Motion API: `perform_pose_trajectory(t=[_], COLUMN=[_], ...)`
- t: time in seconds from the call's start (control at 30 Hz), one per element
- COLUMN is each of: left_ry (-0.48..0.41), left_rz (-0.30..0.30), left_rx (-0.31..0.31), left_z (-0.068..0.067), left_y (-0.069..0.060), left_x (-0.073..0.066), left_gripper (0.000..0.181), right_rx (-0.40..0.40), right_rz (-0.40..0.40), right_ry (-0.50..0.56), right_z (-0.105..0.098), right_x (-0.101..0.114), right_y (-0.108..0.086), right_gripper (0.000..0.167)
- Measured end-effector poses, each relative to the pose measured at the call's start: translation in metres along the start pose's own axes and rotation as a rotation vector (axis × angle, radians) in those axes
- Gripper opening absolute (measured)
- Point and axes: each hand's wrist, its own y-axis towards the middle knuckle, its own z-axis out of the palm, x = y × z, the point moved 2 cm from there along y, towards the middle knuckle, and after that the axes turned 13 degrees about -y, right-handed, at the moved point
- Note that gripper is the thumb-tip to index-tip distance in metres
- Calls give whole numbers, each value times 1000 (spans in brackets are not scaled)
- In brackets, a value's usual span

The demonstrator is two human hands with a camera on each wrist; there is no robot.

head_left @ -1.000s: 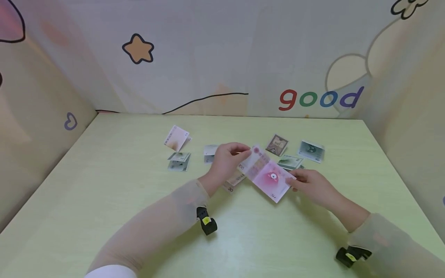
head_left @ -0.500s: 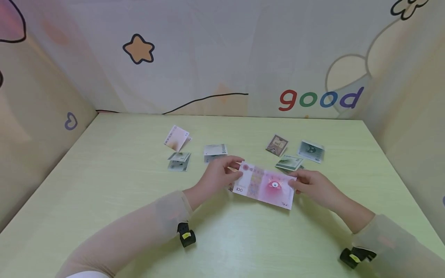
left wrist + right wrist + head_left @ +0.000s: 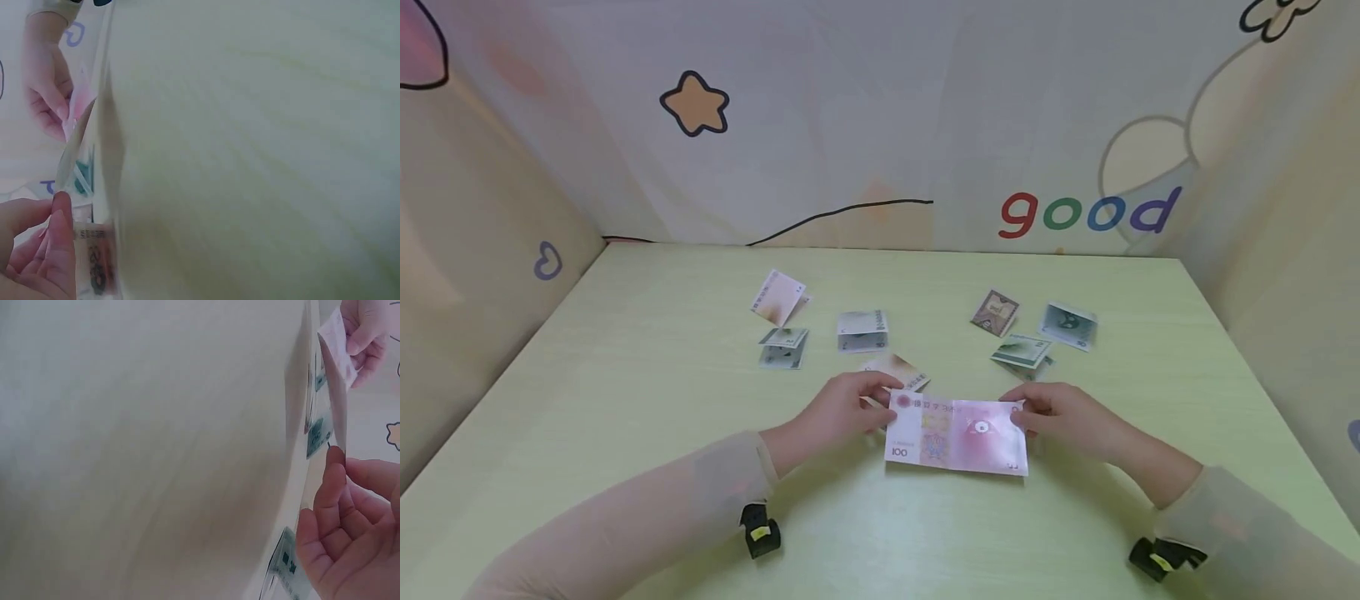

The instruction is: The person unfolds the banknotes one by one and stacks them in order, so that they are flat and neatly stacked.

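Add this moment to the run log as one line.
left hand: pinches pink note, left end | right hand: pinches right end | pink note: unfolded, creased | folded notes: on table beyond

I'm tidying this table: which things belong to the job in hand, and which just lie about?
Job in hand:
pink rectangular paper note marked 100
left hand and right hand, pinching it

Lying about, perhaps for later:
lilac folded paper note
two green folded paper notes
grey folded paper note
brown rectangular paper note
green rectangular paper note
tan paper note, partly hidden
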Motion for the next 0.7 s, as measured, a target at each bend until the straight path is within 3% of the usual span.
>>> perform_pose_trajectory(t=[0.27,0.5,0.7], left_ry=[45,95,87], left_rz=[-50,-37,-42], left_rx=[22,42,63], left_z=[-5,-5,-3], left_y=[0,12,25], left_x=[8,7,5], left_gripper=[33,37,41], right_rx=[-29,-52,-59], right_rz=[-39,-16,-12], right_ry=[-80,-111,-115], right_z=[5,3,1], right_x=[7,4,0], right_y=[3,6,7], right_gripper=[25,24,26])
